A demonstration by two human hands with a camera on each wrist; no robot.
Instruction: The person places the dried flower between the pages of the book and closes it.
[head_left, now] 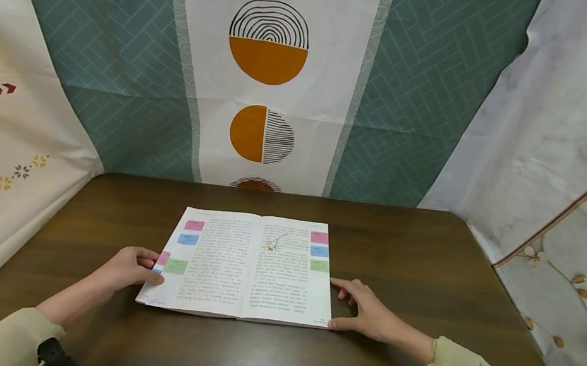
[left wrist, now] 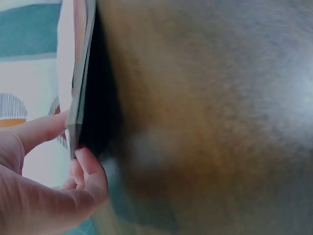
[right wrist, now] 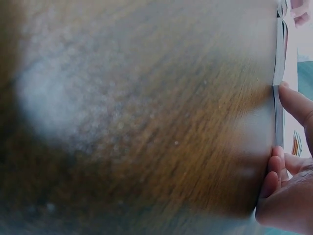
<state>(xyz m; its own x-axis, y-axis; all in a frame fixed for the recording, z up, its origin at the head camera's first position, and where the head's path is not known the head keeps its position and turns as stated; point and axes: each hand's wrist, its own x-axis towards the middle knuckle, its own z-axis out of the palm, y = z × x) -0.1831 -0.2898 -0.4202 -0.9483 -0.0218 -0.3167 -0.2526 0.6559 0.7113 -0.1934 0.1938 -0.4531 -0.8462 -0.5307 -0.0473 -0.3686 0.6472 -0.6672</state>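
An open book [head_left: 221,274] lies on the brown table in the head view, printed text on both pages and a small bird-and-branch drawing on the right one. My left hand [head_left: 132,269] grips its left edge near the lower corner, thumb over the page and fingers at the underside. In the left wrist view that side of the book [left wrist: 80,98] stands between thumb and curled fingers, with dark shadow below. My right hand [head_left: 367,313] touches the lower right corner with the thumb, its index finger at the right edge. The right wrist view shows thumb and fingers spread along the book's edge [right wrist: 279,112].
Coloured note patches [head_left: 194,225] mark both outer margins. The dark wooden table [head_left: 265,364] extends around the book. Behind it hangs a patterned cloth [head_left: 284,98], with further cloths at the left and right. A black wrist device [head_left: 54,356] shows at the left sleeve.
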